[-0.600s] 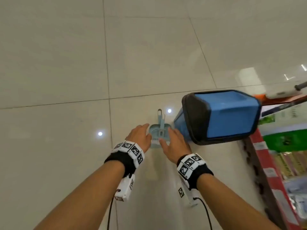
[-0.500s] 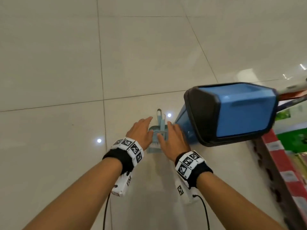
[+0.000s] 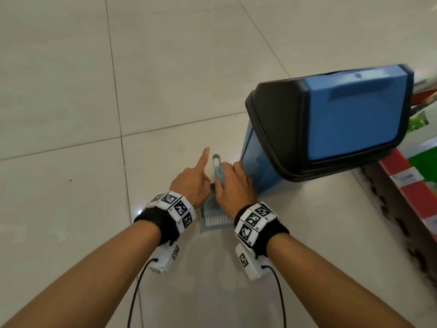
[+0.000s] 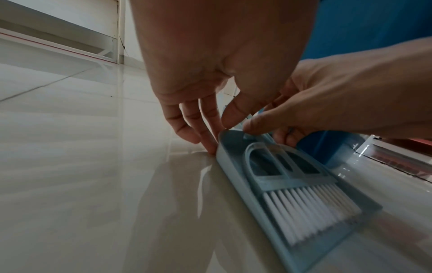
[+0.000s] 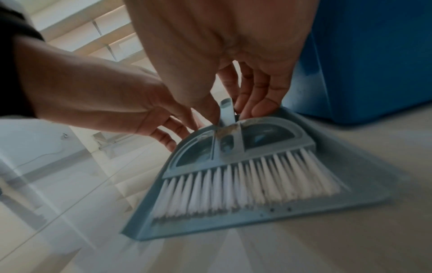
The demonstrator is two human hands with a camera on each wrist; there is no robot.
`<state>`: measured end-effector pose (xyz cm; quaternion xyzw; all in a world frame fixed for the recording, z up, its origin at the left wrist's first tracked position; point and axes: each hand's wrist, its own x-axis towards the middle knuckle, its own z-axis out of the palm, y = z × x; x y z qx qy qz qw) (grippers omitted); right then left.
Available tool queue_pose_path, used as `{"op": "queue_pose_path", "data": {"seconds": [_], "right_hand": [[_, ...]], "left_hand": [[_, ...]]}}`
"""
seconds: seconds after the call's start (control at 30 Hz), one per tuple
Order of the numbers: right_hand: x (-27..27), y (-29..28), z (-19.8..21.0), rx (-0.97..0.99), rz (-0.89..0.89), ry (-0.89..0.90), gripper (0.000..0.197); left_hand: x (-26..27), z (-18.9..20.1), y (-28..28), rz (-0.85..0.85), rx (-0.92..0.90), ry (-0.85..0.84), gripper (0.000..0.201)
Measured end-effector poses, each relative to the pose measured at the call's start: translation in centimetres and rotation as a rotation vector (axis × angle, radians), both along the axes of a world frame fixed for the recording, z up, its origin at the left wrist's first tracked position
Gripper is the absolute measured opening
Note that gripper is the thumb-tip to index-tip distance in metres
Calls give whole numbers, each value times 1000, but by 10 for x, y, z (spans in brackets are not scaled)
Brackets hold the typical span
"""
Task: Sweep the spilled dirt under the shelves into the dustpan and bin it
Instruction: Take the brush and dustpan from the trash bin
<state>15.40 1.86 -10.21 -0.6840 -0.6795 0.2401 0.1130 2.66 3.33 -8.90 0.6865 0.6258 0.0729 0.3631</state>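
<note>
A small blue-grey dustpan (image 3: pixel 214 229) lies flat on the tile floor with a white-bristled brush (image 3: pixel 217 220) nested in it. My left hand (image 3: pixel 196 185) pinches the pan's back left rim (image 4: pixel 224 140), thumb on top and fingers outside, with the index finger pointing forward. My right hand (image 3: pixel 234 185) pinches the brush handle (image 5: pixel 226 110) between thumb and fingers. Brown dirt (image 5: pixel 230 127) sticks to the brush head, and a few specks lie near the pan's lip (image 5: pixel 272 209). The blue bin (image 3: pixel 257 169) with a black-framed swing lid (image 3: pixel 354 114) stands just right of the pan.
Shop shelves with red price strips (image 3: pixel 413 197) run along the right edge, close behind the bin. Pale glossy floor tiles (image 3: pixel 71 162) spread to the left and ahead. White shelf frames (image 4: pixel 70 46) show low in the distance.
Both hands have gone from lying over the pan's sides to gripping: the right now pinches the brush handle, and the left index finger has lifted straight. The view has closed in on the pan.
</note>
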Motion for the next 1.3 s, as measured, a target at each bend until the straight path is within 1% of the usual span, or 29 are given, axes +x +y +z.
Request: {"op": "queue_pose_path", "data": {"seconds": [0.1, 0.17, 0.27, 0.4, 0.47, 0.5, 0.57, 0.6, 0.63, 0.7, 0.73, 0.8, 0.87, 0.93, 1.03, 1.13, 1.2, 1.27, 1.3], "right_hand": [[1, -6, -3, 26, 14, 46, 30], [5, -11, 0, 24, 2, 93, 33], [12, -22, 3, 36, -10, 149, 32], [25, -32, 9, 23, 54, 176, 35], [35, -36, 17, -12, 78, 191, 30], [40, -38, 21, -38, 78, 200, 26], [53, -42, 26, -106, 59, 235, 18], [60, -44, 29, -143, 54, 248, 16], [68, -48, 31, -178, 59, 248, 20], [87, -57, 37, -244, 74, 227, 31], [98, -62, 41, -274, 64, 225, 33], [123, -74, 49, -317, 10, 262, 32], [144, -85, 58, -322, -24, 260, 35], [165, -95, 71, -299, -55, 221, 38], [195, -109, 94, -271, -40, 127, 31], [222, -122, 119, -259, -5, 35, 19], [241, -128, 133, -223, -6, -13, 16], [258, -134, 140, -162, -26, -21, 13], [270, -142, 144, -123, -52, 4, 12]], "left_hand": [[2, -2, 0, -105, 44, 128, 82], [0, 1, 2, -150, 30, 215, 77], [-1, 2, -4, -172, 21, 269, 73], [-2, 1, -17, -237, 113, 355, 60], [-1, 7, -19, -289, 158, 424, 52], [-1, 10, -20, -322, 166, 460, 52], [4, 12, -26, -416, 149, 505, 63], [7, 12, -30, -463, 136, 516, 68], [10, 12, -35, -498, 131, 529, 66], [18, 14, -46, -551, 152, 571, 53], [23, 16, -50, -585, 170, 596, 46], [32, 19, -59, -650, 188, 623, 39], [43, 20, -69, -693, 195, 618, 36], [58, 22, -80, -688, 185, 579, 31], [84, 24, -97, -622, 115, 486, 29], [112, 23, -110, -579, 63, 449, 34], [130, 25, -116, -562, 58, 424, 39], [145, 29, -121, -525, 54, 371, 40], [156, 33, -124, -512, 52, 349, 39]]}}
